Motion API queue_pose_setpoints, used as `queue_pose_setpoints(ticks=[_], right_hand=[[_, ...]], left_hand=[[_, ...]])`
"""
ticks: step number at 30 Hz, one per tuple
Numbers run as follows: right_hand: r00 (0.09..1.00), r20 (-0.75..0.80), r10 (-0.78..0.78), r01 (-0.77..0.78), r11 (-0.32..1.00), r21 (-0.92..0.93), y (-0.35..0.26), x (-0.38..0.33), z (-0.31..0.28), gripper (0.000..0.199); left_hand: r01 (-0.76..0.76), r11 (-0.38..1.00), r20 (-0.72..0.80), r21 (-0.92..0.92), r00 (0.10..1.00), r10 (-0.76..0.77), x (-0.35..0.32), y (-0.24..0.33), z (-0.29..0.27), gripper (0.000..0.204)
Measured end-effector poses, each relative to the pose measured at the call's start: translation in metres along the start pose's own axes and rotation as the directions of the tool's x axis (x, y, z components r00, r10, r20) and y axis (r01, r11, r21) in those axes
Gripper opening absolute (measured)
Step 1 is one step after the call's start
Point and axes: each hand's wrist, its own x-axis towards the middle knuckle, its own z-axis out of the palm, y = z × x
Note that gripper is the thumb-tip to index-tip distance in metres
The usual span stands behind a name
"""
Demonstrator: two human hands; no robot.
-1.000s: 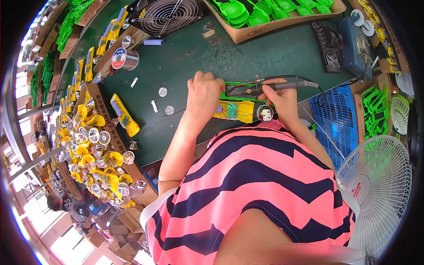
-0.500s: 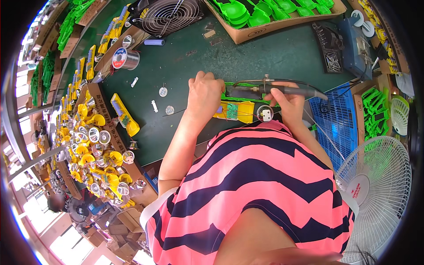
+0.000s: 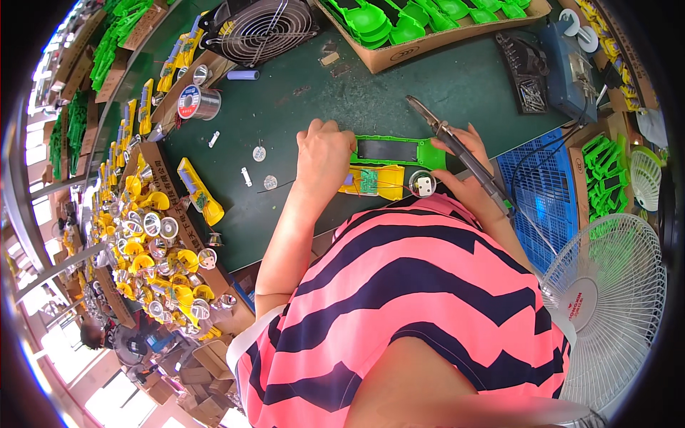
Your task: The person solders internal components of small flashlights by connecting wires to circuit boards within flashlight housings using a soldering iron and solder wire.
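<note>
My left hand (image 3: 325, 153) is closed over the left end of a green plastic housing (image 3: 432, 154), which has a dark strip along its middle. Across my right hand (image 3: 471, 187) lies a soldering iron (image 3: 467, 158), gripped with its tip toward the far left. My right fingers are beside the housing's right end; whether they touch it I cannot tell. Just nearer than the housing sits a yellow lamp part (image 3: 390, 182) with a green circuit board (image 3: 369, 181). A round lamp head (image 3: 423, 185) with a white piece in it is at its right end, and thin wires are nearby.
A solder spool (image 3: 199, 103), small round boards (image 3: 270, 182) and another yellow lamp part (image 3: 200, 191) are on the left. Behind are a fan (image 3: 267, 30) and a carton (image 3: 457, 36) of green housings. Screws (image 3: 530, 94) and a blue crate (image 3: 536, 192) are on the right.
The soldering iron has swung from lying over the housing to a slant on its right, tip now pointing away. My right hand has turned with it. The left hand stays at the housing.
</note>
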Motion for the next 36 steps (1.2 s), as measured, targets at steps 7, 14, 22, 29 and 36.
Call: queue_pose_setpoints(ticks=[7, 14, 22, 29, 36], right_hand=[[0.997, 0.072, -0.013, 0.017, 0.998, -0.056, 0.002, -0.002, -0.004, 0.046], [0.996, 0.091, -0.004, 0.011, 0.998, -0.068, 0.007, -0.003, -0.005, 0.050], [0.996, 0.088, -0.030, 0.033, 0.999, -0.034, 0.008, 0.002, -0.006, 0.045], [0.986, 0.147, -0.081, 0.073, 0.996, 0.055, 0.007, 0.021, 0.006, 0.045], [0.961, 0.011, -0.278, 0.278, 0.961, 0.016, 0.005, 0.028, -0.014, 0.028]], left_hand=[[0.016, 1.000, 0.033, 0.019, 0.999, -0.017, -0.002, 0.003, -0.005, 0.009], [-0.189, 0.960, -0.243, -0.208, 0.960, 0.137, -0.001, 0.026, -0.033, 0.017], [-0.332, 0.934, -0.165, -0.129, 0.936, 0.310, -0.023, 0.033, 0.014, 0.019], [-0.171, 0.935, -0.301, -0.310, 0.951, 0.073, -0.014, 0.037, 0.022, 0.011], [-0.006, 0.980, -0.148, -0.201, 0.989, -0.025, -0.005, 0.037, 0.024, 0.007]])
